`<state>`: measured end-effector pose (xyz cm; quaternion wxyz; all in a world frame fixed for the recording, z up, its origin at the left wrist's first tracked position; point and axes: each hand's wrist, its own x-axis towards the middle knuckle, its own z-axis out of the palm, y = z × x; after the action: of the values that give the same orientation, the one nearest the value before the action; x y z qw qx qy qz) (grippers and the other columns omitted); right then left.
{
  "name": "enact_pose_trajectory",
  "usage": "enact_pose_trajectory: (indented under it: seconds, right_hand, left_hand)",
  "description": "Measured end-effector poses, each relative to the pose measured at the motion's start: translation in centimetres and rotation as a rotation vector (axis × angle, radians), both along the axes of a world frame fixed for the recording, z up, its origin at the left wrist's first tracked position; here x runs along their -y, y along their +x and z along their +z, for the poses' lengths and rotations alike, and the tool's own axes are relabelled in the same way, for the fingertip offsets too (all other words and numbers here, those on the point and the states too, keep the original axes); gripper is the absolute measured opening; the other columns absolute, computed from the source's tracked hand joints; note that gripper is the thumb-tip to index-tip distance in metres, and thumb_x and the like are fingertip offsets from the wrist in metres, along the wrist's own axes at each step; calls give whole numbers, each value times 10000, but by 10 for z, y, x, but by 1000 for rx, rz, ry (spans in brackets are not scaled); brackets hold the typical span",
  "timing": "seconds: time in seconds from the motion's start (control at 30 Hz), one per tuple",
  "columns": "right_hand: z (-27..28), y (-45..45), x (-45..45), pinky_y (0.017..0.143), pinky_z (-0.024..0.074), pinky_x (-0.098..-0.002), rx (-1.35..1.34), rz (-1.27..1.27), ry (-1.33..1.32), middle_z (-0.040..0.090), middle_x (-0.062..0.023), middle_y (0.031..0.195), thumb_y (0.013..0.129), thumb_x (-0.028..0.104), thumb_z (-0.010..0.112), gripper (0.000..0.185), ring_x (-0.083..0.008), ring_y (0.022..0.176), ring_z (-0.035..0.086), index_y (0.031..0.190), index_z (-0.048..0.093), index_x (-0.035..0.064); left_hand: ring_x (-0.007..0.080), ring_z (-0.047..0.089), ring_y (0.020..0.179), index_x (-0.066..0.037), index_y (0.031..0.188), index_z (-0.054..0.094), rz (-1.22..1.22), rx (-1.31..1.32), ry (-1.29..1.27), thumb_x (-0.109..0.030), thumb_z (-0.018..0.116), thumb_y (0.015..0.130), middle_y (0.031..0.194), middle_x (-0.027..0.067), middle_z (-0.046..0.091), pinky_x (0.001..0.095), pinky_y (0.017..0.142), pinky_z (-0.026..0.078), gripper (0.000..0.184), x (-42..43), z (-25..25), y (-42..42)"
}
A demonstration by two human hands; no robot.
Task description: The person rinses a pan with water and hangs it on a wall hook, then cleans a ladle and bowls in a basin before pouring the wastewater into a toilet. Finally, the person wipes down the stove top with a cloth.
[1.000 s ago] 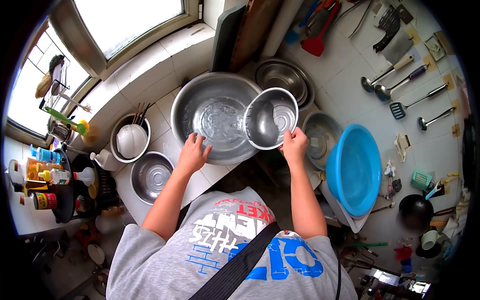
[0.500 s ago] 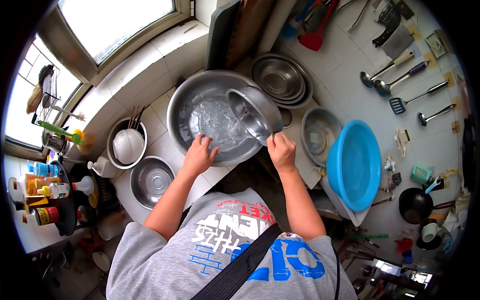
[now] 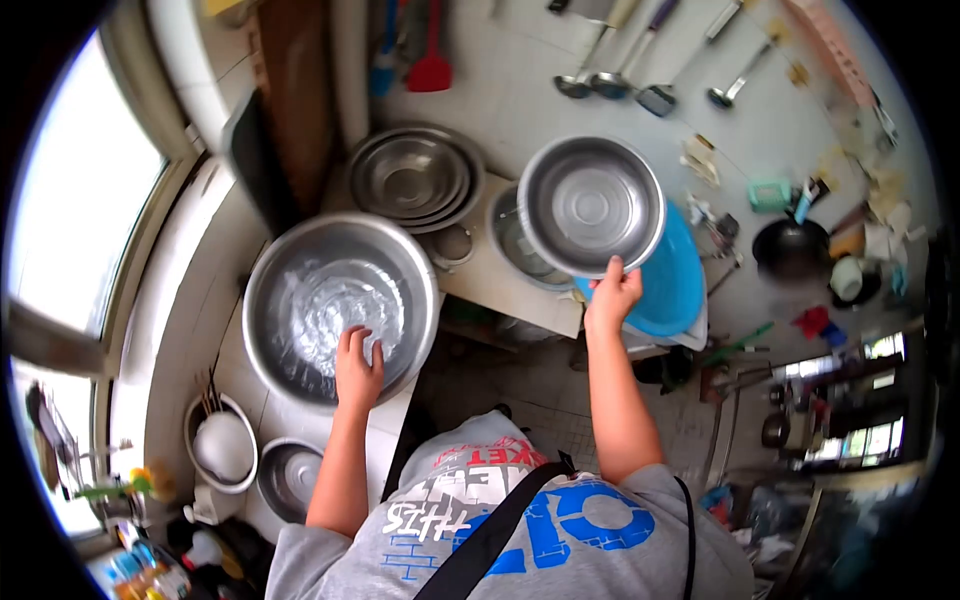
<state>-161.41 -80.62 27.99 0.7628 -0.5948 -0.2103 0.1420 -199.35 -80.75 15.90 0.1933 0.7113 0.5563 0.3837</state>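
Observation:
My right hand [image 3: 612,292] grips the near rim of a steel basin [image 3: 592,205], its inside facing me, held over part of a blue tub [image 3: 668,285] and a steel bowl [image 3: 512,235]. A large steel basin [image 3: 265,330] holding rippling water stands on the tiled counter. Over its near right side is my left hand [image 3: 358,368], fingers apart and holding nothing. Whether it touches the basin I cannot tell.
Nested steel bowls [image 3: 405,180] stand at the back. A small steel bowl [image 3: 290,478] and a bowl with a white dish and chopsticks [image 3: 222,445] are at the lower left. Ladles [image 3: 610,85] hang on the wall.
My right hand has carried the steel basin from over the water to the right, above the blue tub; it is no longer tipped over the large basin. The view has swung right.

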Motion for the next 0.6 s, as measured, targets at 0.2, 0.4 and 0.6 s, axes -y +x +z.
enact_pose_trajectory:
  seconds: [0.2,0.4,0.6]
  right_hand:
    - [-56,155,59,604,570,-273,-621,-120,171,560,-98,755,931,79,593,153,-170,609,577,974,468,2]
    - [-55,157,90,682,577,-308,-589,314,67,651,-250,1030,977,111,528,186,-276,840,692,993,554,-73]
    - [-27,192,181,776,560,-316,-448,696,-178,665,-112,1116,961,209,598,298,-212,929,685,1182,590,10]
  left_hand:
    - [405,559,1008,8,1043,572,-202,-15,77,-47,616,841,1086,207,575,451,876,463,214,-11,11,58]
    - [412,562,998,6,1037,573,-415,-54,97,-53,620,845,1088,202,577,453,875,468,206,9,34,145]
    - [383,586,971,-6,1019,576,-658,-86,153,-76,641,839,1082,177,593,441,833,497,204,64,56,272]
